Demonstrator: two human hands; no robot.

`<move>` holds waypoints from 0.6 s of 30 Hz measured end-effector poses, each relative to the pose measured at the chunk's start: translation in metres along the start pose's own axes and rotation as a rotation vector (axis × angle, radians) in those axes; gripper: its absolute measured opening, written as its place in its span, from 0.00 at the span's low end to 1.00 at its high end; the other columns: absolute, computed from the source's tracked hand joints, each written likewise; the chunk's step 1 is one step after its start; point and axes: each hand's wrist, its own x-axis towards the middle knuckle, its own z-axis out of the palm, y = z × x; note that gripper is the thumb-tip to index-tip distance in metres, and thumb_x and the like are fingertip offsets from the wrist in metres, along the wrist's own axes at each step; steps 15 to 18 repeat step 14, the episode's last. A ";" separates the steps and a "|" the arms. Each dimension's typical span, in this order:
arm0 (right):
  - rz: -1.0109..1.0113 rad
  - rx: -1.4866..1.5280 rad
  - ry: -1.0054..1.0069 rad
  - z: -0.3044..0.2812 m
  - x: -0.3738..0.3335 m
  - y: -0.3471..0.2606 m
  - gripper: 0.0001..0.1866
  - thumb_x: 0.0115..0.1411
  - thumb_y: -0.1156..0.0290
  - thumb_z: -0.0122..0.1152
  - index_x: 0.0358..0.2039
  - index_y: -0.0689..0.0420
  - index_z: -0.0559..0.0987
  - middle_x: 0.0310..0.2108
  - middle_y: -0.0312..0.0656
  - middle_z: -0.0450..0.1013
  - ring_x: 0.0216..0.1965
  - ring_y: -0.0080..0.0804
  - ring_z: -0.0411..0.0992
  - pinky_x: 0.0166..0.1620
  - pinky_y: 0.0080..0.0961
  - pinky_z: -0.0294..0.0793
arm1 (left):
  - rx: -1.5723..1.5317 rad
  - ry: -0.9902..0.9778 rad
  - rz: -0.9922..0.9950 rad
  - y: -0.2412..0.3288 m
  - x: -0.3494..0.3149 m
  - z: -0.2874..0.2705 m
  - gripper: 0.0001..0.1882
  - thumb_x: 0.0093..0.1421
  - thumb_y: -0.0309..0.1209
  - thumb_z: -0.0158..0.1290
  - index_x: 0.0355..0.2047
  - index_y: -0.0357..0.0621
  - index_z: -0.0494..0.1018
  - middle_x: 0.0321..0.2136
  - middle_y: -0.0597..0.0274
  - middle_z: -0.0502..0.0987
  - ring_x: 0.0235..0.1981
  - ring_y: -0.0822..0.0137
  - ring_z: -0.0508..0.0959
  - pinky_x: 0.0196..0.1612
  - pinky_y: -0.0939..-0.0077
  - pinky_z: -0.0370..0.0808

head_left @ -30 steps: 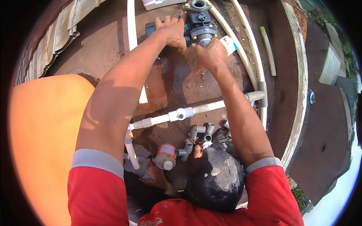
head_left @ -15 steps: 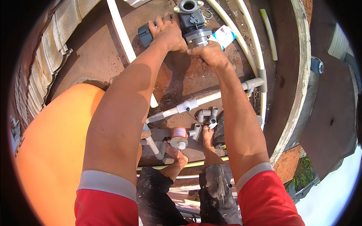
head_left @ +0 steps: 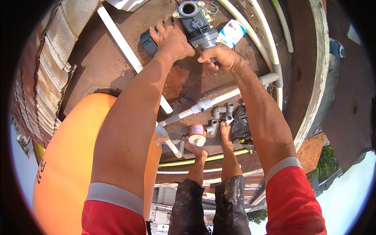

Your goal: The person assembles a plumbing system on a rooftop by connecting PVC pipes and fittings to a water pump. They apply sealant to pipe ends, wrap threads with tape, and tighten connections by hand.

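A dark grey water pump [head_left: 196, 24] lies on the brown surface ahead of me, with an open flanged port at its far end. My left hand [head_left: 172, 42] is closed over the pump body, fingers spread across it, steadying its blue-grey round end [head_left: 149, 42]. On the pump's near side, a grey pipe fitting [head_left: 207, 43] sticks out of a round flange. My right hand [head_left: 223, 56] is wrapped around that fitting, thumb on the near left side. The palm and fingers hide most of the fitting's lower part.
A blue and white packet [head_left: 232, 33] lies right of the pump. White pipes [head_left: 129, 51] cross the surface. By my feet stand an orange-labelled can [head_left: 197, 133] and several grey elbows [head_left: 218, 112]. A big orange tank [head_left: 74, 156] bulges at left; a raised rim [head_left: 319, 78] curves at right.
The whole view has shifted a little, showing more of my legs. My right hand has turned slightly on the fitting, its thumb now more extended. The left hand keeps its hold.
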 end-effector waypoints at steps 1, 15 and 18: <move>0.014 -0.212 0.253 0.018 -0.009 -0.008 0.15 0.50 0.69 0.77 0.34 0.65 0.84 0.32 0.55 0.85 0.36 0.50 0.87 0.47 0.45 0.85 | -0.018 0.066 0.003 -0.006 -0.001 0.008 0.65 0.37 0.48 0.76 0.72 0.23 0.64 0.75 0.35 0.58 0.78 0.31 0.50 0.75 0.26 0.39; -0.056 -0.413 0.571 0.043 -0.015 -0.009 0.11 0.51 0.75 0.77 0.28 0.61 0.79 0.28 0.53 0.83 0.32 0.54 0.85 0.34 0.45 0.84 | 0.100 -0.051 -0.022 -0.001 0.002 0.005 0.63 0.39 0.48 0.76 0.72 0.25 0.64 0.76 0.37 0.57 0.77 0.33 0.51 0.75 0.25 0.40; -0.056 -0.413 0.571 0.043 -0.015 -0.009 0.11 0.51 0.75 0.77 0.28 0.61 0.79 0.28 0.53 0.83 0.32 0.54 0.85 0.34 0.45 0.84 | 0.100 -0.051 -0.022 -0.001 0.002 0.005 0.63 0.39 0.48 0.76 0.72 0.25 0.64 0.76 0.37 0.57 0.77 0.33 0.51 0.75 0.25 0.40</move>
